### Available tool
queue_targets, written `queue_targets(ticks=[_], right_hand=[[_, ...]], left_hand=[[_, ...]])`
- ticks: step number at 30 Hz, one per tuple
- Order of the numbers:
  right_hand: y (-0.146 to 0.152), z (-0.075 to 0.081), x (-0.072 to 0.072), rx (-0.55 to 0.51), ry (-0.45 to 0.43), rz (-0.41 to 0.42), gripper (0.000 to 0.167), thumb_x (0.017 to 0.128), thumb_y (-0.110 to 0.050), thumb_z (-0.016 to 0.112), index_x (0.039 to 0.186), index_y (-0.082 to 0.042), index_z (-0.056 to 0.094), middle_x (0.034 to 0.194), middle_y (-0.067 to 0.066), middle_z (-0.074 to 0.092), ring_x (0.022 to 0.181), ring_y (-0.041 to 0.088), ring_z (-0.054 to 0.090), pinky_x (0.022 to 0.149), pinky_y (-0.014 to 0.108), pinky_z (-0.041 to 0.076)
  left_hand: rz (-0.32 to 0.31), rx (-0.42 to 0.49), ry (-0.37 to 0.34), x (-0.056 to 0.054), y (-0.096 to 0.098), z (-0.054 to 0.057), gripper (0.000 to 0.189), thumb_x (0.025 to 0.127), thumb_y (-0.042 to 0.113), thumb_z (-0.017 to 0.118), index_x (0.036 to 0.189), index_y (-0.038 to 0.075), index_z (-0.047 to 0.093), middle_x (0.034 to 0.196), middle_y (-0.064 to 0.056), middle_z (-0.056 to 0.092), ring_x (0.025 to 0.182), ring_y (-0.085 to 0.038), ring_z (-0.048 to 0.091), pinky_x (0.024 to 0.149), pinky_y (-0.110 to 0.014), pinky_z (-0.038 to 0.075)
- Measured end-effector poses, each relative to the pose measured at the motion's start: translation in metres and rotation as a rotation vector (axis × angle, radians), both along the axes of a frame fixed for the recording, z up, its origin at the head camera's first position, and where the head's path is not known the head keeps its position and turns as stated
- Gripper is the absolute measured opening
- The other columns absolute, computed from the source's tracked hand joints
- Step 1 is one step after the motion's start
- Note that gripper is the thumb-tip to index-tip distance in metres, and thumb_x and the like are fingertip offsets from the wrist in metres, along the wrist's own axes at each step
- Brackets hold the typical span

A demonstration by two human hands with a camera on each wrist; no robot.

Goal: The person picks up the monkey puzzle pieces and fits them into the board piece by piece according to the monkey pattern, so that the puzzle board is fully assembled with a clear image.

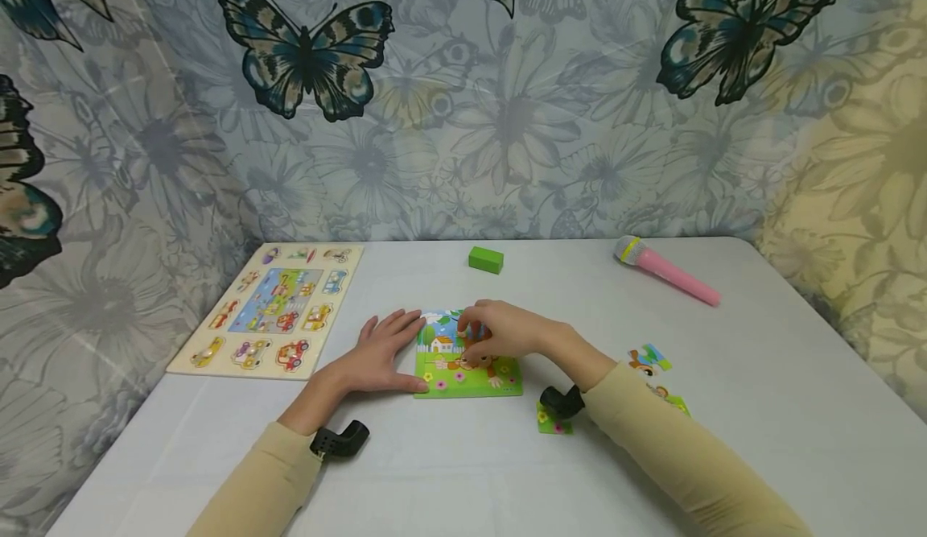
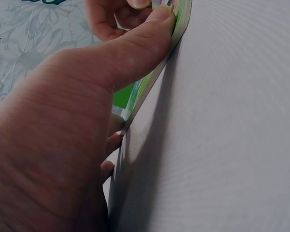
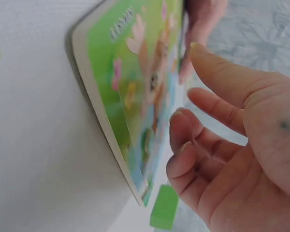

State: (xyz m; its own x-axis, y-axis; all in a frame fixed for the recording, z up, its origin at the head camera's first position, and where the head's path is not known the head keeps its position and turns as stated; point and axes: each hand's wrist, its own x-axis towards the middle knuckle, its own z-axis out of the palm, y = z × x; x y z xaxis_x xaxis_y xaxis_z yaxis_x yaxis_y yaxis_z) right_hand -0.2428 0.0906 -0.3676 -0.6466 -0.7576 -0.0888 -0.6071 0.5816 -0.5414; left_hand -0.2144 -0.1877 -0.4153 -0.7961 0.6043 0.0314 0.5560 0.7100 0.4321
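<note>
Left fingers (image 1: 407, 334) straight, right fingers (image 3: 181, 162) loosely curved

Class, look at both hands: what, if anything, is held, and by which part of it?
Nothing is held: the left hand rests at the left edge of the puzzle; the right hand, over the puzzle, is empty.

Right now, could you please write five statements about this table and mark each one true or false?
1. The left hand touches the small puzzle board. True.
2. The pink microphone lies on the table. True.
3. The right hand grips the pink microphone. False: it is over the small puzzle board, holding nothing.
4. The big board has vehicle pictures. True.
5. The green block lies on the big board. False: it lies on the table.
</note>
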Motion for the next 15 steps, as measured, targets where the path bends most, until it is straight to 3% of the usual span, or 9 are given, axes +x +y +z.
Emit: queue_targets(ticks=[15], right_hand=[[0.068, 0.014, 0.012, -0.095, 0.02, -0.08, 0.037, 0.094, -0.021, 0.074, 0.125, -0.003, 0.064, 0.111, 0.008, 0.062, 0.094, 0.018, 0.062, 0.083, 0.037, 0.051]], left_hand=[[0.004, -0.01, 0.001, 0.001, 0.001, 0.001, 0.106, 0.079, 0.057, 0.078, 0.157, 0.001, 0.034, 0.163, -0.017, 0.027, 0.151, -0.04, 0.014, 0.112, -0.069, 0.005]])
